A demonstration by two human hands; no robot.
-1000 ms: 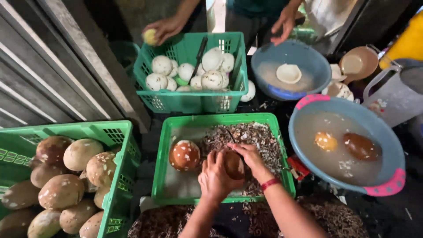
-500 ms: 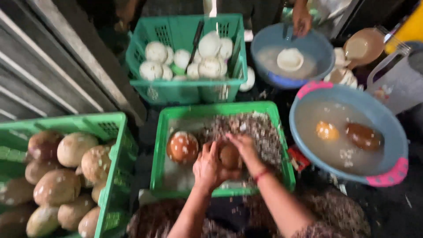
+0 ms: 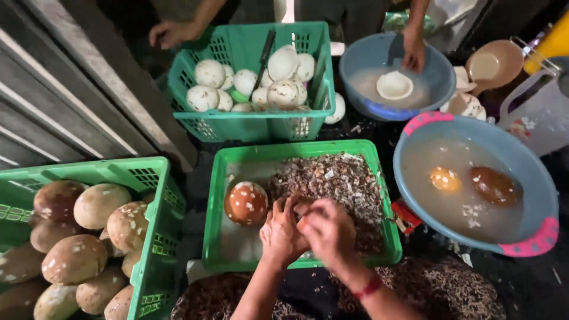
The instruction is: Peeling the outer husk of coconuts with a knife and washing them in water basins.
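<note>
Both hands — left hand [image 3: 281, 228], right hand [image 3: 327, 232] — pressed together around a brown coconut [image 3: 303, 208], mostly hidden, over the green tray [image 3: 296, 149]; keep it low above the shavings [image 3: 335, 178], turning toward the peeled-spotted one [image 3: 246, 202] at 9 o'clock.

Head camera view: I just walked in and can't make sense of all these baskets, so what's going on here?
The person's left hand and right hand are clasped together around a brown coconut, mostly hidden, over the middle green basket half full of brown shell scrapings. Another brown coconut lies beside them. Unpeeled ones fill the left basket, white peeled ones the far basket. Two float in the big blue basin. Another person's hand reaches into the far blue bowl.
</note>
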